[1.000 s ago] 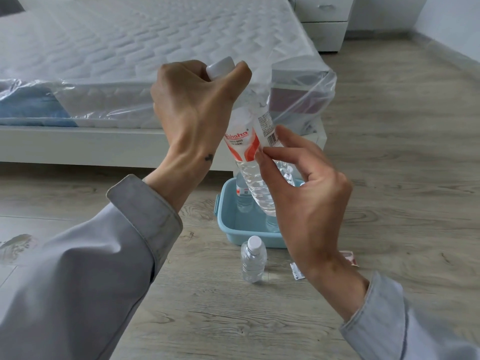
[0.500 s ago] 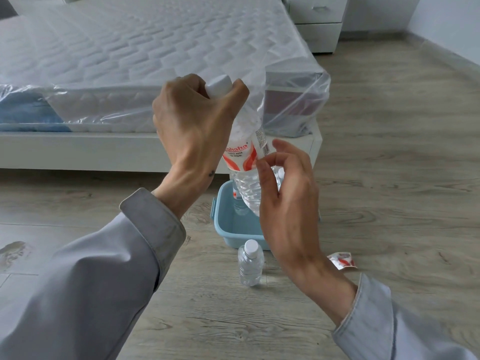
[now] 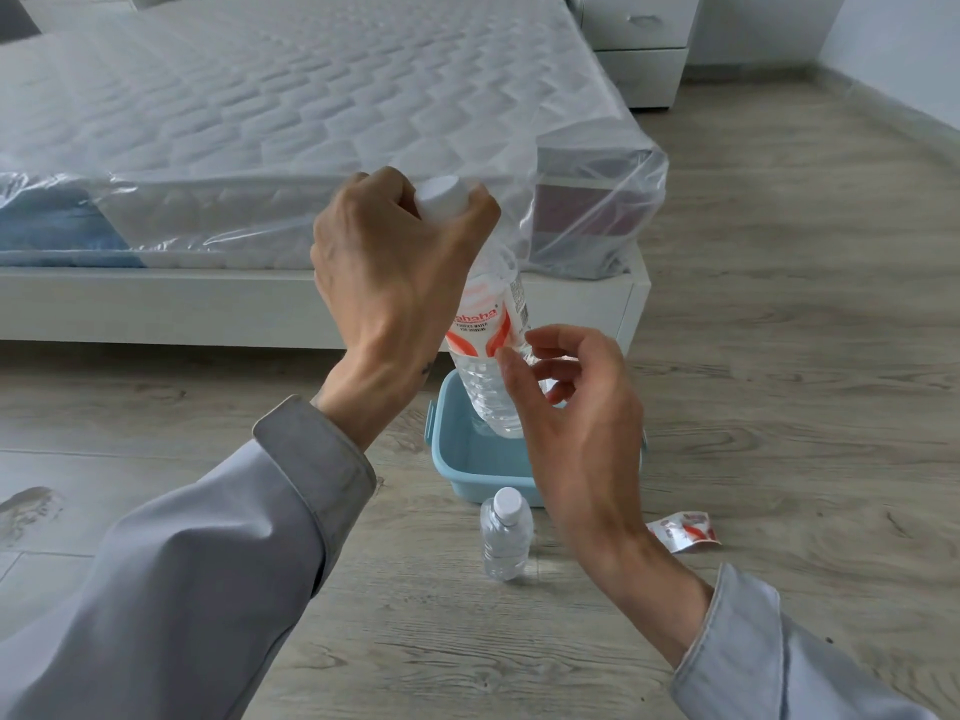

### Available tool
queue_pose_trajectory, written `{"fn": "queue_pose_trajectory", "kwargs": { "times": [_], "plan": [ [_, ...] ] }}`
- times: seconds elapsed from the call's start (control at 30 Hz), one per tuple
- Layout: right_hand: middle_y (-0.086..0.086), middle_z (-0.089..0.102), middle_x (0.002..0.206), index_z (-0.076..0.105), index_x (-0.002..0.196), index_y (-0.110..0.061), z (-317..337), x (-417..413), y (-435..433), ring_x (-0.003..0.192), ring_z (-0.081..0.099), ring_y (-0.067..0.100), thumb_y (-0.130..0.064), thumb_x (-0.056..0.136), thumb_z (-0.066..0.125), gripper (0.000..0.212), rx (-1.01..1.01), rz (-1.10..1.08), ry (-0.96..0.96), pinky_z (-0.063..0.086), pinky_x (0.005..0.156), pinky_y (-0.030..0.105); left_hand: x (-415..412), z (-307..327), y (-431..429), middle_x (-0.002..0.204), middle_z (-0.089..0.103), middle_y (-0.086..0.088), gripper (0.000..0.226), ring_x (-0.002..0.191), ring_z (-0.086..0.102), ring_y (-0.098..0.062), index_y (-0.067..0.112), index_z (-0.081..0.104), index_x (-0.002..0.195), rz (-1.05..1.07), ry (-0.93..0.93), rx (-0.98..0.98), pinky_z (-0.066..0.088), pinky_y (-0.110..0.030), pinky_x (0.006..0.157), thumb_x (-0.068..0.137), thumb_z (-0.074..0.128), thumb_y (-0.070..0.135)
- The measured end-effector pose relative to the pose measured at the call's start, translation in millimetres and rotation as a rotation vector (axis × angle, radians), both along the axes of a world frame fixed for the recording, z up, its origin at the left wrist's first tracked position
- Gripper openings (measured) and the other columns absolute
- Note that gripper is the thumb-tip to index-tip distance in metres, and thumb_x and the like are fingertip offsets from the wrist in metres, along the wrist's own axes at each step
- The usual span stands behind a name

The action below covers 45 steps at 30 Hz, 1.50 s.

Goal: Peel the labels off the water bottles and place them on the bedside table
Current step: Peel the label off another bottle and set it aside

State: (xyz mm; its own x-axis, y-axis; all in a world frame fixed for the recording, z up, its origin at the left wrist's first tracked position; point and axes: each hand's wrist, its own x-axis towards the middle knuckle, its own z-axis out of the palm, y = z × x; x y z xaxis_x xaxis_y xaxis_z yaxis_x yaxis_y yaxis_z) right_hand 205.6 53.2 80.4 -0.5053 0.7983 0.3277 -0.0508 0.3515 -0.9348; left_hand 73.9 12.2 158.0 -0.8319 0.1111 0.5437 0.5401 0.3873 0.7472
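Note:
My left hand point(image 3: 395, 267) grips a clear water bottle point(image 3: 488, 387) by its white cap and neck, holding it tilted above the floor. A red-and-white label point(image 3: 485, 327) still wraps its upper body. My right hand point(image 3: 566, 407) is at the bottle's right side, thumb and fingertips curled at the label's lower edge. Whether they pinch the label I cannot tell. A bare, label-free bottle point(image 3: 506, 532) stands upright on the floor below. A peeled label point(image 3: 685, 532) lies crumpled on the floor to the right.
A light blue plastic tub point(image 3: 467, 459) sits on the wood floor under the held bottle. A bed with a plastic-wrapped mattress point(image 3: 291, 122) fills the back left. A white bedside table point(image 3: 639, 39) with drawers stands at the far right of the bed.
Both hands and the bottle have sunk lower in view as the head tipped up. My right hand's fingers have shifted from the barcode edge down to the label's lower edge.

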Motion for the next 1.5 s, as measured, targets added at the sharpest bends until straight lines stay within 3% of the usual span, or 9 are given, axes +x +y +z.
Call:
{"fn": "queue_pose_trajectory", "kwargs": {
  "times": [0.4,0.67,0.87,1.0,1.07,1.17,1.3,1.4,1.5],
  "plan": [
    [-0.003,0.073,0.099,0.069,0.102,-0.021,-11.6,-11.1,12.3,0.087,0.069,0.008,-0.029,0.101,0.069,0.008,-0.011,0.068,-0.100,0.052,0.075,0.014,-2.6,-9.5,-2.3,0.057,0.033,0.010,0.058,0.053,0.028,-0.008,0.024,0.032,0.056,-0.012,-0.003,-0.055,0.027,-0.023,0.058,0.077,0.074,0.057],
    [-0.012,0.069,0.087,0.059,0.098,-0.018,-19.0,-9.2,12.7,0.078,0.066,0.001,-0.033,0.103,0.064,0.017,0.115,0.110,-0.055,0.047,0.065,0.007,-16.4,-22.5,-10.3,0.071,0.055,0.001,0.040,0.062,0.042,-0.013,0.016,0.050,0.064,-0.044,-0.041,-0.198,0.033,-0.029,0.058,0.079,0.074,0.044],
    [0.001,0.074,0.089,0.063,0.104,-0.019,-27.4,-11.2,25.6,0.082,0.073,0.015,-0.026,0.098,0.072,0.013,-0.087,0.177,0.005,0.060,0.077,0.027,-21.8,-29.7,-13.8,0.068,0.063,0.002,0.031,0.064,0.054,-0.018,0.014,0.061,0.071,-0.136,-0.081,-0.370,0.039,-0.029,0.059,0.084,0.073,0.039],
    [-0.007,0.081,0.092,0.078,0.112,-0.023,-32.2,-12.0,34.3,0.085,0.078,0.014,-0.026,0.095,0.068,0.019,-0.057,0.206,-0.020,0.065,0.081,0.032,-31.7,-27.6,-15.5,0.077,0.062,0.016,0.025,0.064,0.064,-0.008,0.016,0.078,0.085,-0.275,-0.272,-0.315,0.051,-0.025,0.057,0.081,0.090,0.037],
    [-0.007,0.082,0.089,0.078,0.101,-0.033,-35.9,-12.0,38.8,0.083,0.080,0.013,-0.020,0.094,0.072,0.016,-0.090,0.192,-0.011,0.066,0.082,0.035,-33.8,-26.4,-15.6,0.075,0.070,0.008,0.027,0.049,0.062,-0.001,0.013,0.081,0.083,-0.388,-0.422,-0.267,0.050,-0.019,0.047,0.075,0.096,0.033],
    [-0.001,0.084,0.086,0.078,0.092,-0.036,-43.2,-11.6,44.7,0.081,0.082,0.016,-0.009,0.092,0.077,0.027,-0.157,0.157,-0.024,0.067,0.083,0.042,-33.4,-25.8,-15.6,0.078,0.075,-0.004,0.025,0.046,0.062,-0.004,0.009,0.080,0.088,-0.513,-0.506,-0.311,0.052,-0.018,0.050,0.072,0.098,0.016],
    [0.000,0.084,0.081,0.081,0.088,-0.030,-49.8,-12.8,51.2,0.078,0.082,0.019,-0.008,0.089,0.083,0.022,-0.250,0.159,-0.046,0.066,0.085,0.042,-32.6,-26.9,-16.0,0.075,0.073,-0.003,0.024,0.048,0.061,-0.005,0.008,0.079,0.099,-0.573,-0.487,-0.383,0.052,-0.018,0.055,0.079,0.091,0.003],
    [-0.003,0.083,0.082,0.080,0.088,-0.029,-53.9,-15.2,54.3,0.079,0.080,0.015,-0.013,0.090,0.083,0.017,-0.287,0.182,-0.042,0.064,0.081,0.033,-31.6,-34.9,-16.5,0.066,0.066,0.008,0.024,0.047,0.056,0.004,0.014,0.078,0.104,-0.549,-0.392,-0.420,0.047,-0.016,0.058,0.083,0.089,0.009],
    [-0.008,0.081,0.085,0.077,0.090,-0.030,-56.0,-16.2,55.9,0.080,0.076,0.009,-0.024,0.093,0.081,0.008,-0.275,0.202,-0.046,0.059,0.077,0.027,-25.7,-44.0,-18.5,0.076,0.059,0.012,0.027,0.059,0.052,-0.003,0.020,0.075,0.108,-0.503,-0.196,-0.442,0.037,-0.011,0.058,0.085,0.088,0.020]
  ]
}}
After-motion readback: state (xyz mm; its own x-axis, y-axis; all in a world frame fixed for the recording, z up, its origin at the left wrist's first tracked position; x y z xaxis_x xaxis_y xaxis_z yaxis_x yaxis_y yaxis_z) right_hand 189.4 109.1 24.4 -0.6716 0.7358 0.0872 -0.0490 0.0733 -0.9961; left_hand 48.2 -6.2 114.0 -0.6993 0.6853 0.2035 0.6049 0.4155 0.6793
